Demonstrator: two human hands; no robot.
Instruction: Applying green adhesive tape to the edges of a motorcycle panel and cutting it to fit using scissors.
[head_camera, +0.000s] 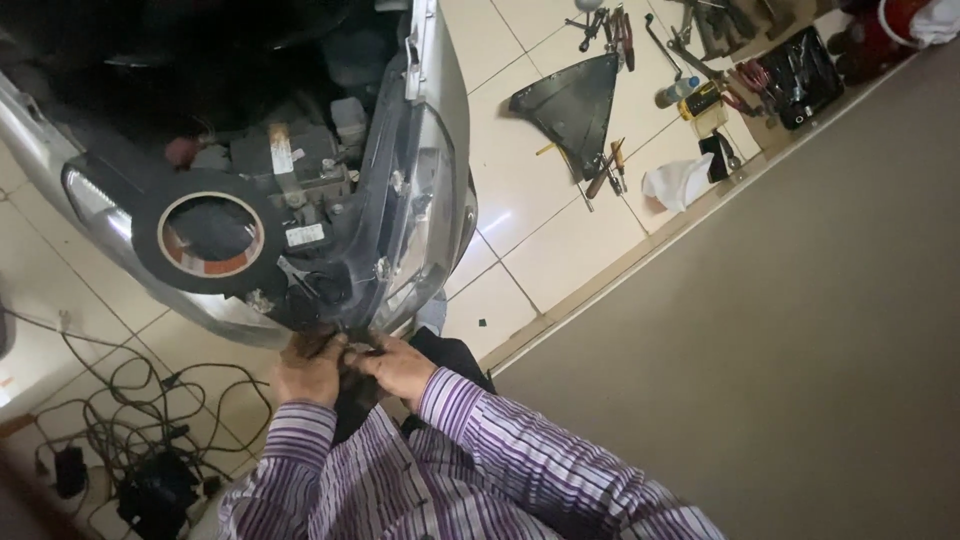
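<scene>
Right now the headlight (415, 215) sits just above both hands, its clear lens curved and glossy, dark housing behind. The left hand (310, 368) and right hand (405, 368) pinch something small and dark at its lower edge; I cannot tell what. A roll of tape (208, 238) resting above the left hand could slide off if the car is jolted.

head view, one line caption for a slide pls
Both hands, left hand and right hand, work at the headlight edge, black tape roll resting above.
</scene>
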